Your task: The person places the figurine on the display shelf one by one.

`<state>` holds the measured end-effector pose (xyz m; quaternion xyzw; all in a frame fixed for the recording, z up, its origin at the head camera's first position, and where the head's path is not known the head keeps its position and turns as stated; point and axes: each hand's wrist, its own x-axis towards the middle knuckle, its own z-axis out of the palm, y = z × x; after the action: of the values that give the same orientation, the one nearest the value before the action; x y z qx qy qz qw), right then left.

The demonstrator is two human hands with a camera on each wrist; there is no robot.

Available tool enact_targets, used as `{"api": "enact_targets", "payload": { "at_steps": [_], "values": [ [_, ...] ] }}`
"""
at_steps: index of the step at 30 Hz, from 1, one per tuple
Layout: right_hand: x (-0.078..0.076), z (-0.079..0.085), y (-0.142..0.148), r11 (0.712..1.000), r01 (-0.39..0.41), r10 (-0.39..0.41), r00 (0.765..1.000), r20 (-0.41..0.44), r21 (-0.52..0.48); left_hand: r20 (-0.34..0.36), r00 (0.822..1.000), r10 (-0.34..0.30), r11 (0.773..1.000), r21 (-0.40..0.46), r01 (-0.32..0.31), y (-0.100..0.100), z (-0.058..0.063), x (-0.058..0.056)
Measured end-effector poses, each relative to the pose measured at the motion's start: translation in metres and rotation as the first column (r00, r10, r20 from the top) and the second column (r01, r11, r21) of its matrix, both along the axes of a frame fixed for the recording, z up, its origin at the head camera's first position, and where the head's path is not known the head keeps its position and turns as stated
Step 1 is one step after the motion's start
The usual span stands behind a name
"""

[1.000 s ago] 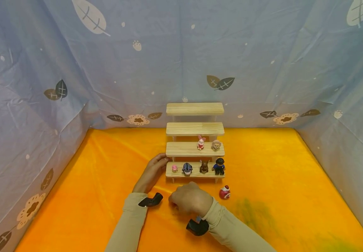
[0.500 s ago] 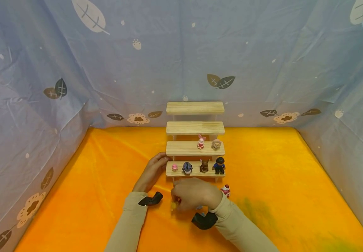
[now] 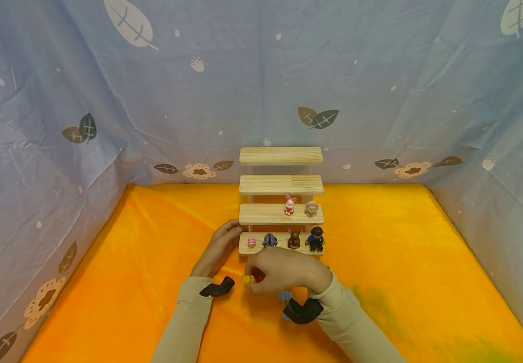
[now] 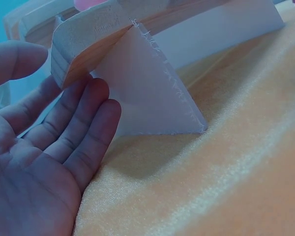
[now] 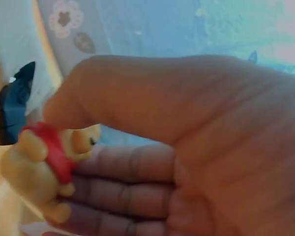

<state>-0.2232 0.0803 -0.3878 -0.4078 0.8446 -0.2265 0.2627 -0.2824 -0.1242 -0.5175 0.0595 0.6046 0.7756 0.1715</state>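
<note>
In the right wrist view my right hand [image 5: 221, 128] pinches a yellow bear figurine [image 5: 34, 172] with a red shirt between thumb and fingers. From above, the same hand hovers in front of the lowest step of a wooden tiered stand [image 3: 281, 156], overlapping a blue-grey donkey figurine [image 3: 269, 240]. My left hand [image 3: 218, 247] rests against the left end of that lowest step. Up close, its relaxed fingers [image 4: 96, 125] touch the board's end from below, thumb beside it. Also on the lowest step are a small pink figurine [image 3: 252, 242], a brown eared figurine [image 3: 294, 240] and a black-haired figure [image 3: 316, 239].
One step higher stand a pink rabbit-eared figurine [image 3: 289, 205] and a tan lion-like head figurine [image 3: 311, 208]. A light blue object [image 3: 284, 296] lies on the orange cloth [image 3: 402, 242], partly under my right wrist. Leaf-patterned blue curtains [image 3: 207, 101] enclose the cloth.
My right hand has lifted the bear figurine off the cloth and moved toward the stand, now covering most of the red-and-white figurine. My left hand has stayed put.
</note>
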Motion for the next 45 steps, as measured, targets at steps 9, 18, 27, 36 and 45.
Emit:
{"api": "enact_targets", "payload": {
  "at_steps": [9,18,27,36,45],
  "values": [
    [-0.005,0.011,0.014,0.990,0.099,-0.109,0.990,-0.087,-0.105,-0.003,1.000,0.000,1.000,0.012,0.000,0.000,0.000,0.000],
    [-0.013,0.016,0.026,0.955,0.143,-0.155,0.988,-0.026,-0.258,0.002,1.000,0.001,1.000,0.018,-0.001,0.000,0.000,0.000],
    [-0.013,0.018,0.031,0.934,0.187,-0.198,0.980,-0.005,-0.304,0.000,1.000,0.004,1.000,-0.005,-0.004,0.000,0.000,0.000],
    [-0.017,0.018,0.035,0.910,0.212,-0.265,0.958,-0.107,-0.356,-0.004,1.000,-0.017,1.000,-0.009,0.017,-0.001,-0.001,-0.001],
    [-0.023,0.020,0.045,0.814,0.337,-0.410,0.910,-0.056,-0.474,0.015,1.000,0.000,1.000,-0.021,0.001,0.001,0.001,-0.001]
  ]
}}
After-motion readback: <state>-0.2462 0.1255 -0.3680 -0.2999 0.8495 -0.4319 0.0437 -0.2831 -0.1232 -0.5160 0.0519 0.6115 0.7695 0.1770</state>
